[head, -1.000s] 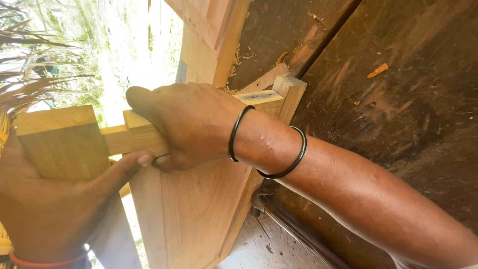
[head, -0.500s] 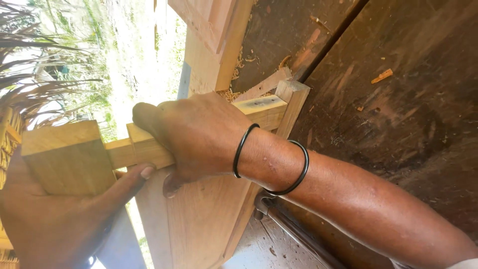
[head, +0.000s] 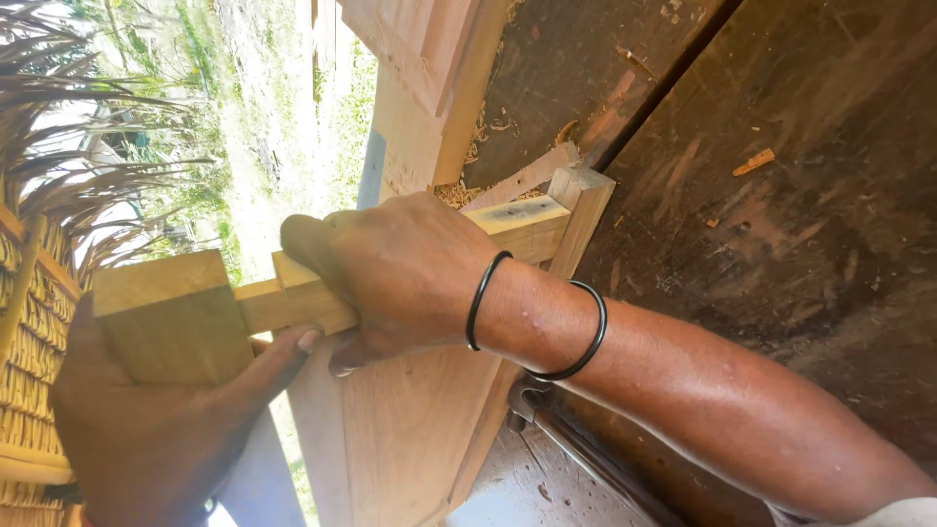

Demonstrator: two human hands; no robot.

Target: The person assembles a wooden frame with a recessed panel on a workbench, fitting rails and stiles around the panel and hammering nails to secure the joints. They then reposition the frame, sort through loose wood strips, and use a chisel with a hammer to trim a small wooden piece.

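My right hand [head: 395, 278] wraps over a long light wooden bar [head: 517, 226] that runs across a wooden panel [head: 410, 439]; two black bangles circle that wrist. My left hand [head: 161, 429] grips the square wooden block [head: 171, 317] at the bar's left end, thumb pressed against the bar's underside. The bar's right end rests against a narrow upright strip [head: 581, 210] at the panel's edge.
A dark, scuffed wooden board [head: 781, 195] with chips and sawdust fills the right. A second pale wooden piece [head: 420, 78] stands above. A metal tool [head: 566, 449] lies below my forearm. Woven wickerwork [head: 29, 371] and dry palm fronds are at the left, with grass beyond.
Both hands and the bar with its block have drifted slightly down and to the right in view. My grips are unchanged.
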